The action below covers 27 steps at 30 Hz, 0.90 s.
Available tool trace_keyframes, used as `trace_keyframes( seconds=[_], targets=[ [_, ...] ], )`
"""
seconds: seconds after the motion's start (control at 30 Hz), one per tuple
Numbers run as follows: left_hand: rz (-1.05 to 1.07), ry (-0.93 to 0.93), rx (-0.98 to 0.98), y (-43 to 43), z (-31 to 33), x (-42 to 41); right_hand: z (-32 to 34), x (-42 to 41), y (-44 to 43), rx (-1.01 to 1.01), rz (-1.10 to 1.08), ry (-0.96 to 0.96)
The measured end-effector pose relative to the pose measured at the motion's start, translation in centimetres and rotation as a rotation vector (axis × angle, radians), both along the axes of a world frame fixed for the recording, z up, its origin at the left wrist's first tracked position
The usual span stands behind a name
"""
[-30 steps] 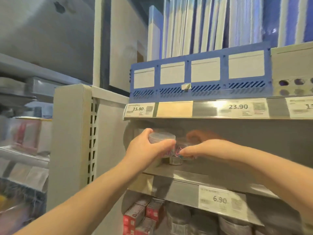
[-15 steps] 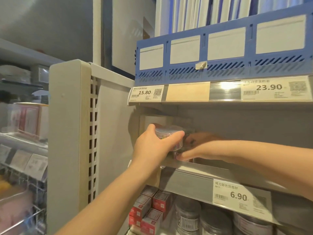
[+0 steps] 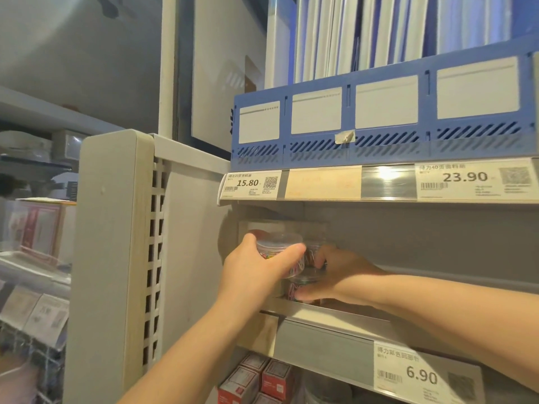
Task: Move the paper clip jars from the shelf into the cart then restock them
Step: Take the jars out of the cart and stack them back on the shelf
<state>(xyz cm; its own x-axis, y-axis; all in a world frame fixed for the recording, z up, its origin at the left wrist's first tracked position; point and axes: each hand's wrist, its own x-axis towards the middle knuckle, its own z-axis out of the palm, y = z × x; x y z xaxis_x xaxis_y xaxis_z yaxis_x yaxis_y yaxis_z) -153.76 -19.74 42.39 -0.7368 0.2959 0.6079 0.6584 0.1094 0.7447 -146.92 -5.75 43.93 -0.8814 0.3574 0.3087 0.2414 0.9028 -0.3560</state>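
A blue file rack (image 3: 408,147) holds white and blue folders (image 3: 335,39) standing upright, with a scrap of tape (image 3: 344,137) stuck on its front. Just below it run a price tag reading 15.80 (image 3: 250,185), a blank beige label (image 3: 323,183) and a tag reading 23.90 (image 3: 472,182). Lower down, another tag reads 6.90 (image 3: 420,373). Red and white boxes (image 3: 256,380) sit at the bottom. A grey slotted panel (image 3: 116,258) stands at the left.

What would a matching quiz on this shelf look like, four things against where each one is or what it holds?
1 left hand
2 right hand
3 red boxes
4 blue file rack

A holds the lower jar
B grips the upper jar
C one shelf above both jars
D one shelf below both jars

Pairs: 1-B, 2-A, 3-D, 4-C
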Motion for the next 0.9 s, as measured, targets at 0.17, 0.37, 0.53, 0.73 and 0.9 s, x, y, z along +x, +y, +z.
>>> trace_keyframes(
  seconds=[0.17, 0.37, 0.53, 0.73, 0.9],
  targets=[
    [-0.009, 0.018, -0.014, 0.1, 0.2, 0.3, 1.6, 0.8, 0.2, 0.185, 0.085, -0.11],
    [-0.048, 0.031, -0.068, 0.5, 0.5, 0.8, 4.5, 3.1, 1.6, -0.102, 0.233, -0.18],
    [-0.09, 0.045, -0.08, 1.7, 0.6, 0.9, 4.1, 3.6, 0.4, -0.081, 0.326, 0.007],
    [-0.167, 0.036, -0.077, 2.4, 0.7, 0.1, 3.4, 3.0, 0.1, 0.056, 0.295, 0.143],
    [-0.319, -0.099, 0.208, 2.2, 0.2, 0.3, 3.2, 2.2, 0.7, 0.013, 0.201, 0.199]
  ],
)
